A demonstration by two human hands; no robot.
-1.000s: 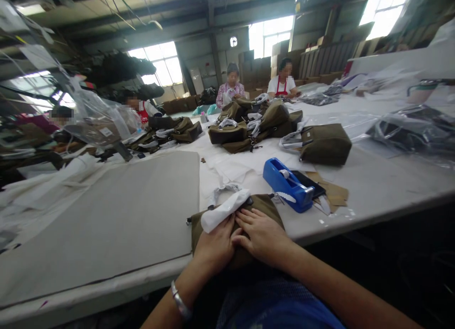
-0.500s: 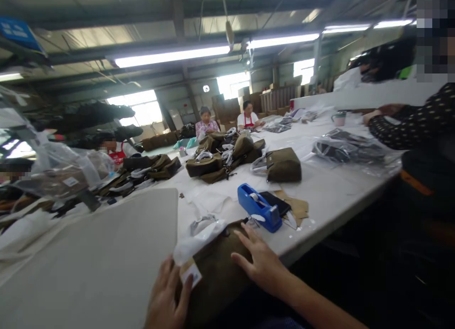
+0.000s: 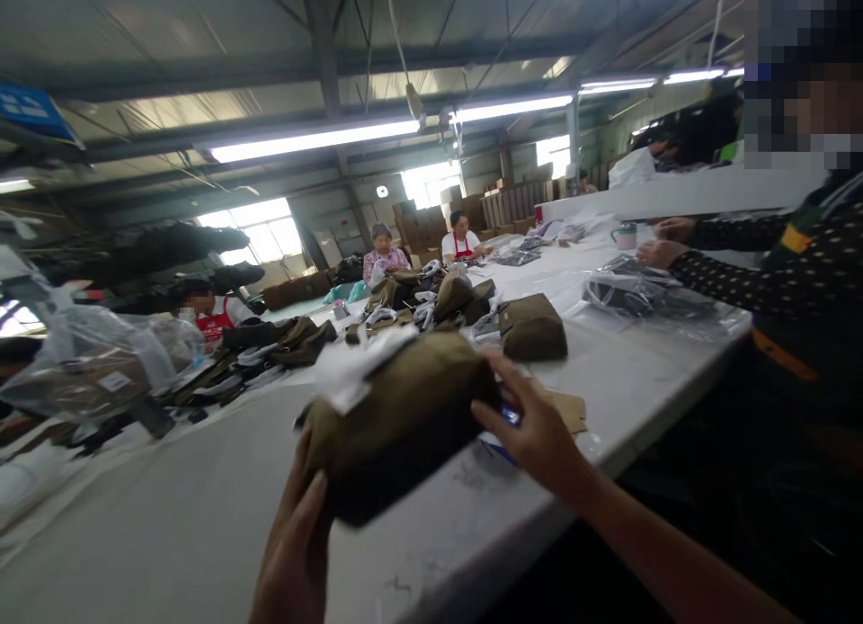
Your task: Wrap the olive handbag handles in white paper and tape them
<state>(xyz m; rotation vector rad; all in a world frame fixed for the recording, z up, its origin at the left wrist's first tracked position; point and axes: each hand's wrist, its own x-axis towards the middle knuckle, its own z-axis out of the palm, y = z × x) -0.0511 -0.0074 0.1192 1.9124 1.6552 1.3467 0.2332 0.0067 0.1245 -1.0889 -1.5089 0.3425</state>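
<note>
An olive-brown fabric bag is held up above the white table, tilted, its dark underside facing me. White wrapping, somewhat blurred, lies along its far side. My left hand grips the bag's left end, thumb on the near side. At the right end, my right hand grips the bag between thumb and fingers. Behind that hand, a blue tape dispenser is mostly hidden, with a piece of brown cardboard beside it. Another olive bag stands just beyond.
A heap of olive bags lies farther back, with more bags to the left. Clear plastic packaging and a cup are at the right, near a co-worker in a dotted sleeve. Other people sit across the table.
The bag has risen off the table between my hands and tipped so its dark underside shows. It now covers most of the tape dispenser. The co-worker's hands at right have lifted.
</note>
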